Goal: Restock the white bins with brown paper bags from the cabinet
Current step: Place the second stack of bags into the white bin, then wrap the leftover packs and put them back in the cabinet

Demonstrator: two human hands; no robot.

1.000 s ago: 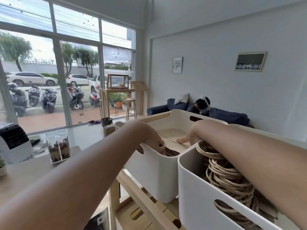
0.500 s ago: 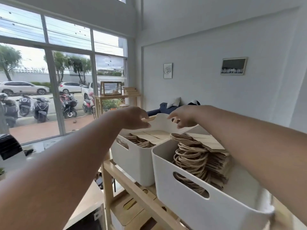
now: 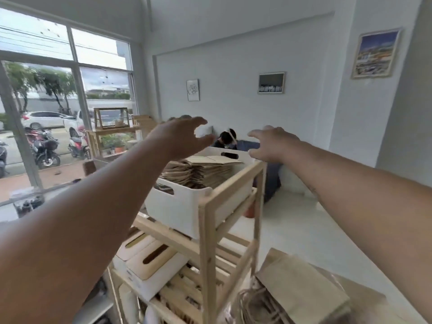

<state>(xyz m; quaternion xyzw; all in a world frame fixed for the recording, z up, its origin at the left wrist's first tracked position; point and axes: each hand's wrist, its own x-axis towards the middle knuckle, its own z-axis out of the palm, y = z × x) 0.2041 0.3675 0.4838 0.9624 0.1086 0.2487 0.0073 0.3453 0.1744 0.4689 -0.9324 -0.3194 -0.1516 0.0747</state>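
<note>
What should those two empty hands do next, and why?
Probably lower toward the loose brown paper bags at bottom right and grasp some. The left hand and right hand hover open, holding nothing, above the white plastic bin, which already holds stacked bags.

A white bin (image 3: pixel 180 206) sits on the top level of a wooden shelf (image 3: pixel 208 230), filled with flat brown paper bags (image 3: pixel 205 167). Above the bin, the left hand (image 3: pixel 180 139) and right hand (image 3: pixel 272 146) hang apart, fingers spread, holding nothing. Below the bin lie wooden-lidded boxes (image 3: pixel 149 265). More bags (image 3: pixel 301 291) lie lower right of the shelf.
</note>
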